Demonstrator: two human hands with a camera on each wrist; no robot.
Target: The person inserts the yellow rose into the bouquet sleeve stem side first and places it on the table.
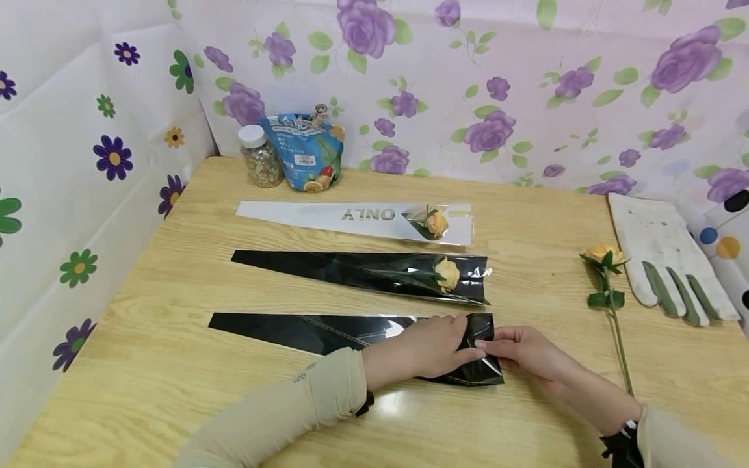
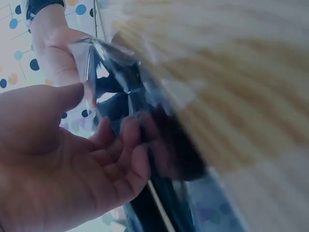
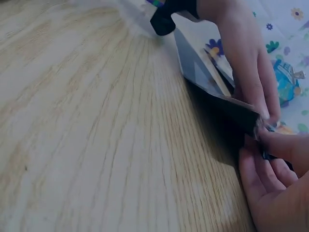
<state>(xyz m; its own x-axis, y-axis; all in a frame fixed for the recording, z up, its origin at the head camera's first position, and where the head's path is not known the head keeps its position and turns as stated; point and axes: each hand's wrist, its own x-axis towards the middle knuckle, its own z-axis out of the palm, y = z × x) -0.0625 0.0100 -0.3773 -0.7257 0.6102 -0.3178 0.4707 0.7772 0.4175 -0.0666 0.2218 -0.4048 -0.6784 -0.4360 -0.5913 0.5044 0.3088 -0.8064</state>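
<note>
A black flower sleeve with a clear film front (image 1: 345, 331) lies lengthwise on the table, its wide end towards the right. Over that wide end lies my left hand (image 1: 430, 344); in the left wrist view its loosely bent fingers (image 2: 137, 145) touch the shiny film, with the thumb apart from them. My right hand (image 1: 529, 351) pinches the edge of the sleeve's mouth between thumb and fingers. The right wrist view shows the sleeve's edge (image 3: 217, 96) raised above the wood at the pinch, close to the left fingertips.
Beyond lie a black sleeve (image 1: 351, 270) and a white sleeve (image 1: 316, 214), each holding a yellow rose. A loose rose (image 1: 608, 279) and work gloves (image 1: 655, 253) lie to the right. A jar (image 1: 260, 159) and blue pouch (image 1: 307, 153) stand at the back.
</note>
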